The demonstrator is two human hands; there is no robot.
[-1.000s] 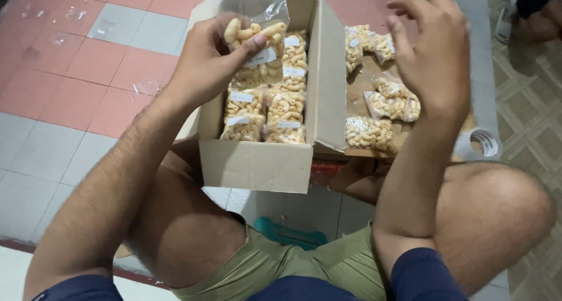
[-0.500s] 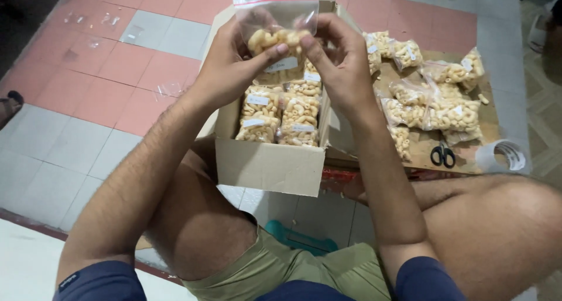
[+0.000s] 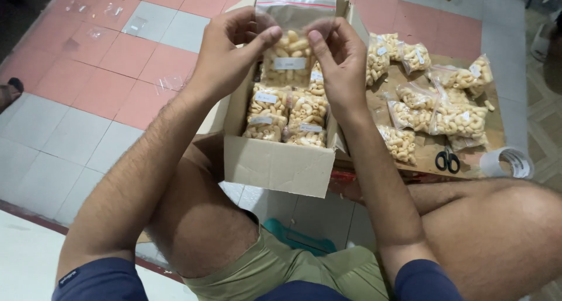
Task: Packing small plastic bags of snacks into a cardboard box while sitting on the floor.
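Note:
A clear zip bag of pale snack pieces point(image 3: 291, 49) with a white label hangs upright over an open cardboard box point(image 3: 275, 163). My left hand point(image 3: 225, 55) pinches the bag's upper left side and my right hand point(image 3: 338, 58) pinches its upper right side. Inside the box lie several filled bags point(image 3: 285, 117) packed in rows.
To the right, a flat cardboard sheet point(image 3: 430, 155) carries several more filled bags point(image 3: 436, 111), black scissors point(image 3: 448, 160) and a tape roll point(image 3: 508, 163) beside it. Empty clear bags point(image 3: 134, 26) lie on the pink and grey tiled floor. My bare knees frame the box.
My right hand came over from the pile on the right and took the bag's other side. The bag has straightened and now hangs upright between both hands.

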